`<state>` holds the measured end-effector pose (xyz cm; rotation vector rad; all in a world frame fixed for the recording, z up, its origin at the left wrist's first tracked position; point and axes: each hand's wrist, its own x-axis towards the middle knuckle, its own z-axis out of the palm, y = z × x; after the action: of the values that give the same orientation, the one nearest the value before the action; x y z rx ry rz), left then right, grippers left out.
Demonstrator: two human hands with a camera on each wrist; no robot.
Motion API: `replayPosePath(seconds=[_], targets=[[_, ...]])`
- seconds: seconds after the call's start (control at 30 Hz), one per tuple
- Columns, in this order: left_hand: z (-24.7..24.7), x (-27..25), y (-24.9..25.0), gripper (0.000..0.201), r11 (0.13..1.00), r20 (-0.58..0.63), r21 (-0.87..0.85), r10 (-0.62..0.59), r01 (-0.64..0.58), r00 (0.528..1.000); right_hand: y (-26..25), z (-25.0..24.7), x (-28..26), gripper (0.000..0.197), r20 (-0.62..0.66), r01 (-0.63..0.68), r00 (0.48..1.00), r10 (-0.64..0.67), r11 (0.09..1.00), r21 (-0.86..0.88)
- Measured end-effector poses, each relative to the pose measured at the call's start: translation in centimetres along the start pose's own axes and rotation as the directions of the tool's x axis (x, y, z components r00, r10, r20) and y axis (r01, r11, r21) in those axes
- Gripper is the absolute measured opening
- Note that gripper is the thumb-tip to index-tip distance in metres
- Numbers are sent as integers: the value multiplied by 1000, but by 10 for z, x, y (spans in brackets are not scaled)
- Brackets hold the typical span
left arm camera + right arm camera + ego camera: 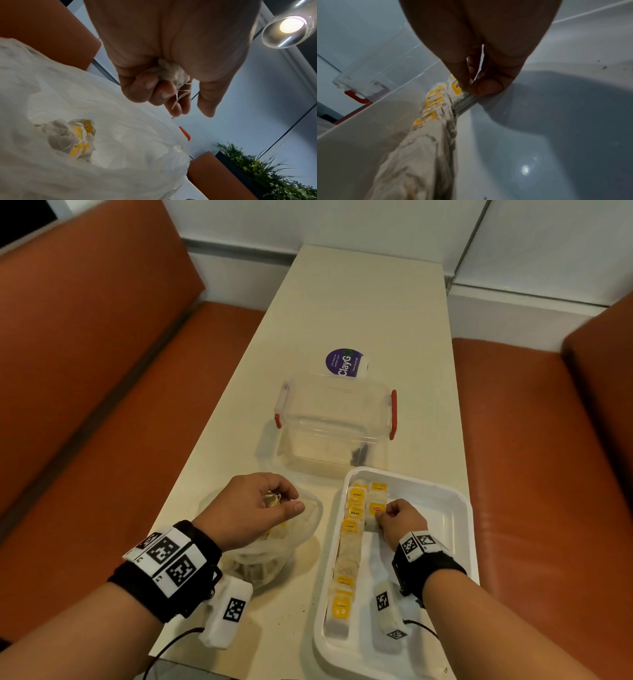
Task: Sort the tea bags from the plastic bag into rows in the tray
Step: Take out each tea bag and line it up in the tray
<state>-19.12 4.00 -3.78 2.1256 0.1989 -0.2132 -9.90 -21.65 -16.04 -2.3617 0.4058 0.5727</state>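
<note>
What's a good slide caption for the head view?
Left hand lifts tea bags from the plastic bag; right hand places one in tray.

On the table (359,313), the bag (274,556) lies left of the tray (455,508); the box (337,422) stands behind both, with 2 rows of tea bags (349,546) in the tray.

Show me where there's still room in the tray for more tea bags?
The white tray is bare on its whole right side, from the right hand to the right wall, and below that hand in the second row. The left wall is crowded: a full row of tea bags runs along it. The left hand holds more.
</note>
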Motion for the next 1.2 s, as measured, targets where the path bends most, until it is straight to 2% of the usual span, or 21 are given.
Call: replayPosePath(seconds=[0.2,0.27,0.33,0.37,0.4,0.47,0.57,0.63,0.77,0.9,1.0,1.07,1.13,1.2], targets=[[0,-2,1,11,999,4,-32,6,-6,1000,-4,-6,-4,17,-23,-6,1000,6,1000,9],[2,-2,2,31,958,11,-274,-82,82,997,-9,-9,-10,22,-82,49,996,-46,998,37],[3,-2,4,61,756,98,-615,-209,225,973,-23,-15,-26,22,-139,182,976,-165,976,117],[4,-1,5,71,641,154,-714,-250,283,956,-35,-17,-37,18,-141,266,959,-246,951,154],[5,-1,6,77,557,201,-763,-276,327,940,-48,-20,-50,13,-120,355,933,-338,918,179],[9,-1,10,82,491,253,-790,-286,368,924,-75,-26,-78,4,-30,523,849,-528,830,195],[18,-1,18,83,511,272,-783,-232,356,934,-106,-35,-111,12,139,691,689,-711,702,171],[24,1,22,83,530,263,-784,-190,324,946,-114,-37,-121,16,207,742,636,-743,663,102],[31,4,25,74,568,253,-784,-78,252,964,-117,-43,-123,10,222,749,651,-726,661,-34],[24,6,16,43,812,199,-573,0,116,980,-115,-62,-120,18,229,762,648,-726,624,-174],[20,8,11,40,952,139,-301,104,-58,985,-116,-72,-117,21,251,760,648,-719,590,-274],[23,10,13,27,979,122,-152,156,-137,980,-119,-73,-117,23,263,770,634,-727,561,-305],[26,13,15,10,981,121,-100,176,-165,977,-123,-75,-118,24,265,779,620,-738,538,-324],[28,15,14,9,982,154,-63,184,-176,971,-125,-78,-119,25,271,781,612,-743,516,-351]])
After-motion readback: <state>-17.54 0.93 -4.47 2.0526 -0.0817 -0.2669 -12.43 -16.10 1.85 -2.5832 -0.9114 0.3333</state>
